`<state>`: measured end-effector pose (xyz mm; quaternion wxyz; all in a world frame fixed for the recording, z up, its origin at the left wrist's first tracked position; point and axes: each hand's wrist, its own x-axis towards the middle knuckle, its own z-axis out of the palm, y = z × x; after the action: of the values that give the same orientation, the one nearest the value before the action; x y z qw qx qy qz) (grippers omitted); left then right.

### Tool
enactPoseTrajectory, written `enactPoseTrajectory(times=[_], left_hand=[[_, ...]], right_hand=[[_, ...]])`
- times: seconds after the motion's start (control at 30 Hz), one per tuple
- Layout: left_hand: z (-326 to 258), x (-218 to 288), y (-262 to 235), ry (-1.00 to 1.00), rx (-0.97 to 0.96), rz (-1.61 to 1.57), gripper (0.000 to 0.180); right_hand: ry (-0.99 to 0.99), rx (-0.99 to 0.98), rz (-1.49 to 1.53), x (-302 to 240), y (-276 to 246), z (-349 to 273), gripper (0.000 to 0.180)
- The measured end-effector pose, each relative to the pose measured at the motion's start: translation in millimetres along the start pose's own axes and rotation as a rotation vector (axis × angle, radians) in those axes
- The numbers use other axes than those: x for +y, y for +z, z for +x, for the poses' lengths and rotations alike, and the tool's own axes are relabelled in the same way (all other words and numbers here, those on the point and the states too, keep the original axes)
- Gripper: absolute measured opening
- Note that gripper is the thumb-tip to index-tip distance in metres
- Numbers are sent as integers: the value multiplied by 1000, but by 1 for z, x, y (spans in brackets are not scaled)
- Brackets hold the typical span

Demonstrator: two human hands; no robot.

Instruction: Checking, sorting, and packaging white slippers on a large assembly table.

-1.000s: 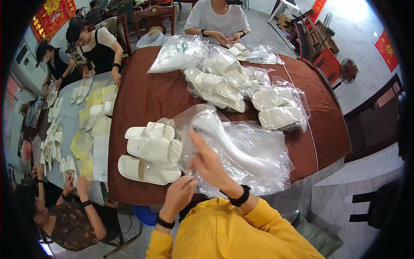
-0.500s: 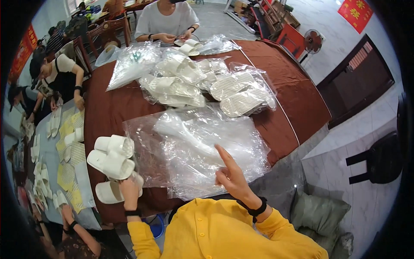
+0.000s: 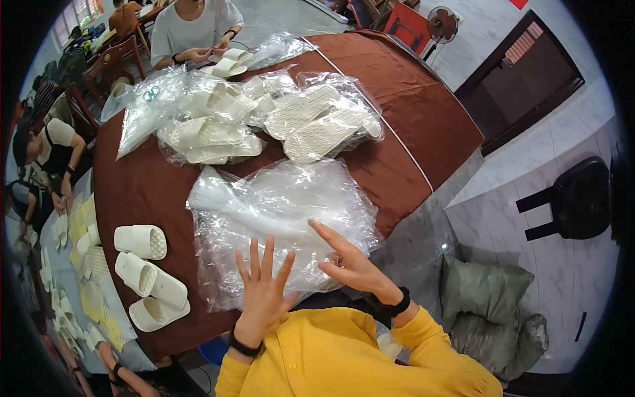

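In front of me lies a stack of clear plastic bags (image 3: pixel 291 192), crinkled and shiny. My left hand (image 3: pixel 263 291) is spread over the near left part of the stack, fingers apart and holding nothing. At the stack's near right side is my right hand (image 3: pixel 354 264), its index finger and thumb stretched out and its other fingers partly hidden. Nothing shows between them. Left of the bags rest several loose cream slippers (image 3: pixel 140 242), some leaning on one another. Beyond the stack, more slippers lie wrapped in clear bags (image 3: pixel 321 126).
A brown cloth covers the table (image 3: pixel 410 99), with a white cord (image 3: pixel 397 135) across it. Opposite me a person (image 3: pixel 198 33) handles something small. At left, people work at a grey table with slippers and yellow sheets (image 3: pixel 86 264). Grey-green sacks (image 3: pixel 486 291) lie on the floor at right.
My left hand has let go of the loose slippers and moved right, opening over the bags. My right hand keeps much the same pose. The whole view has shifted.
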<state>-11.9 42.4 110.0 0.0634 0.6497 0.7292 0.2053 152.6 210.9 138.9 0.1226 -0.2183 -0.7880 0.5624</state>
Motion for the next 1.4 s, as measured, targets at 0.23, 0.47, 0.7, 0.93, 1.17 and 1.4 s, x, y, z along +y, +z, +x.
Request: enactPoseTrajectory(times=[0.23, 0.47, 0.7, 0.93, 1.17, 1.4], left_hand=[[21, -10, 71, -259, 331, -754, 70], [2, 2, 149, -56, 25, -288, 64], [1, 9, 158, -123, -292, -78, 63], [43, 48, 130, -376, -296, 7, 62], [79, 63, 153, -455, -197, -73, 67], [50, 63, 128, -389, -132, -332, 58]], right_hand=[[-75, 0, -155, 67, -57, 28, 70], [-479, -316, -912, 151, -45, 77, 65], [-713, -211, -923, 122, -125, 186, 43], [-668, -280, -741, -7, -138, 226, 36], [-745, -394, -794, 20, -116, 152, 33], [-412, 26, -680, 134, -180, 155, 28]])
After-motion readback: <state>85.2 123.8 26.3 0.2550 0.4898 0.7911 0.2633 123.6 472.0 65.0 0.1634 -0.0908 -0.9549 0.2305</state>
